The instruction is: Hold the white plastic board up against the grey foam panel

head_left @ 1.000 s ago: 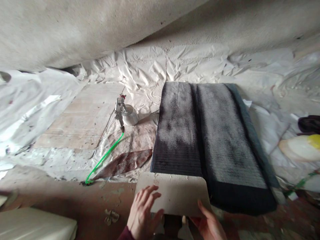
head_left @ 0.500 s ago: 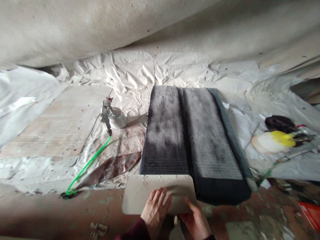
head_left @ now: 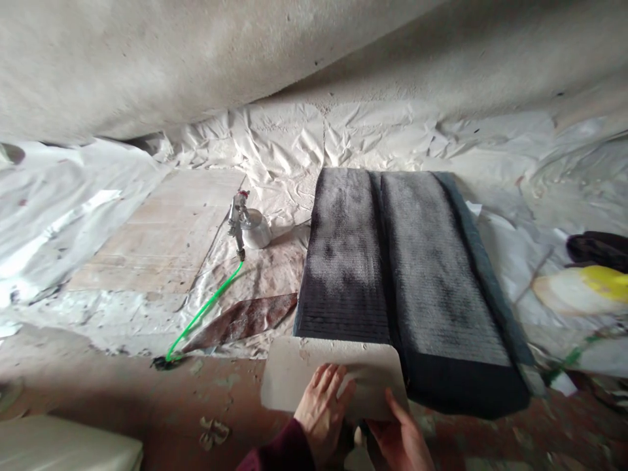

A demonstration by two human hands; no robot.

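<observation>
A beige panel point(head_left: 284, 376) with rounded corners is at the bottom centre, over the near left corner of the dark padded cushion point(head_left: 346, 261). My left hand point(head_left: 324, 402) lies on its upper face with the fingers stretched out. At the panel's near right edge, my right hand point(head_left: 405, 435) grips it, thumb on top and the other fingers hidden beneath. The cushion has two long ribbed pads, whitish over most of their surface and black at the near end. Under the panel, between my wrists, a pale object shows that I cannot make out.
Left of the cushion, a spray gun point(head_left: 239, 226) with a metal cup point(head_left: 256, 230) stands on wrinkled sheeting, its green hose point(head_left: 210, 304) trailing nearer. Beyond it lies a flat board point(head_left: 152, 229). A white-and-yellow container point(head_left: 564, 291) and dark cloth point(head_left: 596, 248) are at right.
The view has turned left, so the surroundings sit farther right. A pale padded edge now shows at the bottom left. My hands keep the same places on the panel.
</observation>
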